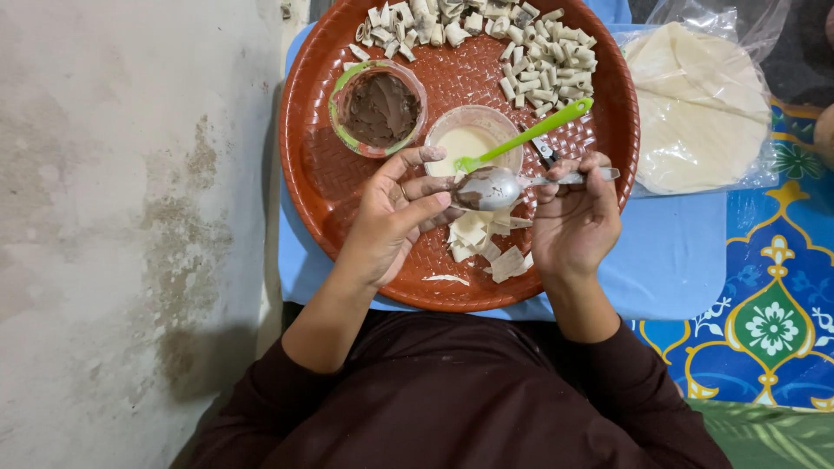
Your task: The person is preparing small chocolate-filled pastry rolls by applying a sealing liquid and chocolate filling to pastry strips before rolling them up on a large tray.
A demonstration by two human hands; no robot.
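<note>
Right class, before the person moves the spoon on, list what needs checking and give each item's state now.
1. Right hand grips the spoon by its handle: ok.
2. Brown filling sits in the spoon bowl: ok.
3. Left hand fingers are at the spoon bowl: ok.
4. A wrapper piece held in the left hand: cannot tell.
5. Cut wrapper pieces lie on the red tray below the spoon: ok.
6. Green brush rests in the paste bowl: ok.

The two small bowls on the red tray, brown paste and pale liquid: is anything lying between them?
No. In the head view the bowl of brown paste and the bowl of pale liquid stand side by side, with only bare red tray between.
</note>
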